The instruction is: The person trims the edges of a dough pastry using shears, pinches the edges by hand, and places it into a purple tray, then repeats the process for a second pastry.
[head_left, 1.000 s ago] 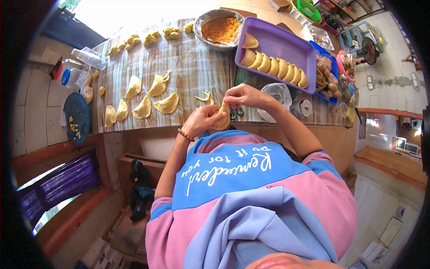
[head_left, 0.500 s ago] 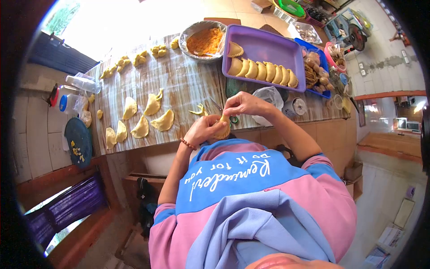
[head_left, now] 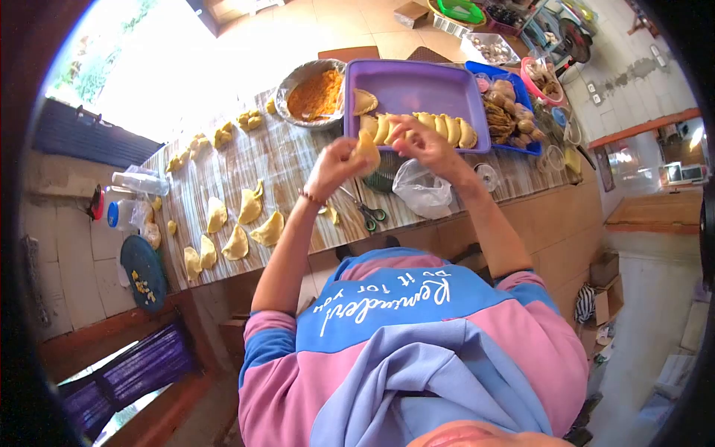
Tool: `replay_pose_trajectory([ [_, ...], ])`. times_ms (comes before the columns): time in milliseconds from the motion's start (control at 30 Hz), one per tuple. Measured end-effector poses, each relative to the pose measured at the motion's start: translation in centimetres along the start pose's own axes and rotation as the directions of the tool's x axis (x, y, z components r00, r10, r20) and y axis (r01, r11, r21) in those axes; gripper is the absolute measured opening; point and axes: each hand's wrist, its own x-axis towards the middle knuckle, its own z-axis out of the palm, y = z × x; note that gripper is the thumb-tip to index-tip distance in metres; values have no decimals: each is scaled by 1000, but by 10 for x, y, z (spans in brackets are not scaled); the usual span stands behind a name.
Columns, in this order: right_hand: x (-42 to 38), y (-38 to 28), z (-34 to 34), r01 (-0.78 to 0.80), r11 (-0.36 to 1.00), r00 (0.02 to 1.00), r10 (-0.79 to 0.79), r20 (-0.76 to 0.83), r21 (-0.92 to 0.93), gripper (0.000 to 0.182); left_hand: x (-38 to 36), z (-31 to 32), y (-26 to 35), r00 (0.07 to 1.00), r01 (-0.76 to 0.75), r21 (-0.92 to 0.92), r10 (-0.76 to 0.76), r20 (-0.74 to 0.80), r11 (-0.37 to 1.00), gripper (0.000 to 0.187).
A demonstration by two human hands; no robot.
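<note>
Left hand (head_left: 337,165), beaded bracelet (head_left: 312,197) at the wrist; thumb and fingers grasp 1 folded pastry (head_left: 366,154), seen in front of the near left corner of the purple tray (head_left: 424,83); right hand (head_left: 426,145), fingers bent and loosely parted, nothing seen between them; whether its fingertips touch anything, cannot tell.

Purple tray: 1 row of crescent pastries (head_left: 451,128) along the near side, its middle covered in view by the right hand, full count hidden; 1 further pastry (head_left: 365,101) apart from the row, by the left wall.

Obstructing the near table space: 1 clear plastic bag (head_left: 422,188), crumpled, between the forearms; 1 pair of scissors (head_left: 366,210), beside the bag, handles toward the body; dough scraps (head_left: 330,214), just beside the left forearm.

Remaining table (head_left: 287,160): 6 folded pastries (head_left: 250,205), laid out left of the left forearm; dough lumps (head_left: 223,134), in clusters along the far edge; 1 lined bowl (head_left: 282,93) of orange filling (head_left: 316,95), just left of the purple tray; 1 blue tray (head_left: 526,147) of bagged goods (head_left: 503,112), to its right; 1 pink basin (head_left: 555,95), beyond that; clear plastic cups (head_left: 140,182), at the left end; 1 dark round board (head_left: 143,273) with yellow scraps, below them in view.
</note>
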Motion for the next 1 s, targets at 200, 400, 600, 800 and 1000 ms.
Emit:
replay_pose_trajectory([
  [200, -44, 33, -63, -120, 990, 965, 134, -227, 73, 31, 140, -13, -24, 945, 136, 394, 0, -326, 909, 37],
  [400, -121, 70, -80, -287, 933, 852, 352, -387, 217, 28, 216, -7, -82, 925, 313, 496, -142, -352, 810, 47],
  [600, -156, 87, -93, -328, 898, 814, 427, -395, 294, 26, 213, 17, -71, 889, 332, 599, -30, -457, 729, 45],
  [800, -148, 77, -90, -344, 906, 841, 414, -348, 246, 24, 198, 31, -62, 862, 307, 757, 169, -478, 576, 33],
  [1000, -140, 74, -62, -359, 917, 872, 396, -288, 174, 23, 159, 7, -32, 796, 142, 744, 372, -478, 653, 27],
])
